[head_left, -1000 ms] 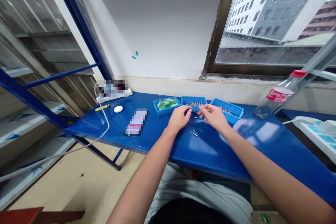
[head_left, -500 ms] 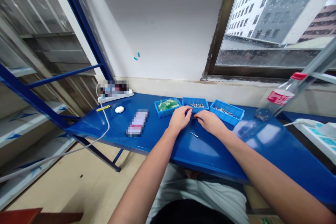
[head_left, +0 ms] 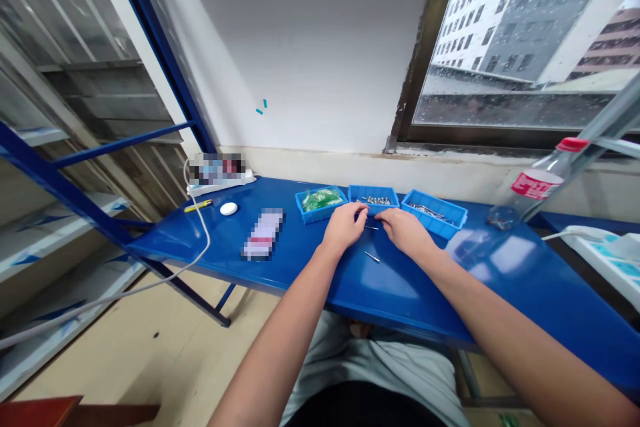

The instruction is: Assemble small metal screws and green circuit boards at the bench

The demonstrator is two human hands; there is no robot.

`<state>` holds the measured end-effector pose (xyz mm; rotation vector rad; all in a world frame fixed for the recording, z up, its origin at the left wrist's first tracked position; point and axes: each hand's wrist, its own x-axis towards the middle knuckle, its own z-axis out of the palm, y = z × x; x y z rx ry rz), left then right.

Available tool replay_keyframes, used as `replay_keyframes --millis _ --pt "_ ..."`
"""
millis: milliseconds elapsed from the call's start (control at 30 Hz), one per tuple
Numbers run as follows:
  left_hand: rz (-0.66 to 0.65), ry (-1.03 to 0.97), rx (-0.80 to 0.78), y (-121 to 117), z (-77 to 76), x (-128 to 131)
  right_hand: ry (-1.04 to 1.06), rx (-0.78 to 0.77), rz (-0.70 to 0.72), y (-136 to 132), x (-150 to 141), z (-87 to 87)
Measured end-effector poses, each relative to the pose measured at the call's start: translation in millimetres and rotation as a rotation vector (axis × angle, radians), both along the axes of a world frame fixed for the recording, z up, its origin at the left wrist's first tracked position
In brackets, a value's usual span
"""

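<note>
My left hand (head_left: 345, 225) is over the blue table, its fingers curled in toward the thumb. What they pinch is too small to make out. A thin metal rod (head_left: 371, 227) shows just right of its lower fingers; whether they touch it I cannot tell. Close by on the right, my right hand (head_left: 404, 230) has its fingertips pressed together, with any small part between them hidden. Nearer to me, a short metal pin-like piece (head_left: 372, 257) lies on the table. Behind the hands is a blue bin (head_left: 374, 207) of small metal parts.
A blue bin (head_left: 320, 216) with green plastic bags stands left, another blue bin (head_left: 434, 221) with thin metal parts right. A phone (head_left: 263, 233), white round object (head_left: 229, 209) and yellow-handled tool (head_left: 199, 206) lie left. A plastic bottle (head_left: 530, 187) stands right.
My right hand has shifted slightly right, away from the left, and the thin rod between them shows more. The piece on the table lies where it was.
</note>
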<state>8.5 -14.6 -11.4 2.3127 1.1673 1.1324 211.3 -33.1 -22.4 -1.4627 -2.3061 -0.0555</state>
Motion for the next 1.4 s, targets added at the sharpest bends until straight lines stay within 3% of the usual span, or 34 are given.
replay_keyframes --millis 933,1200,1400 --pt "-0.08 0.031 0.004 -4 1.7 4 0.105 0.013 0.037 -3 -3 1.9" --pt "-0.091 0.043 0.005 -8 3.3 6 0.369 0.049 -0.02 -10 -4 10.8" --pt "-0.135 0.031 0.008 -11 4.1 5 0.786 -0.054 -0.023 -15 -11 13.5"
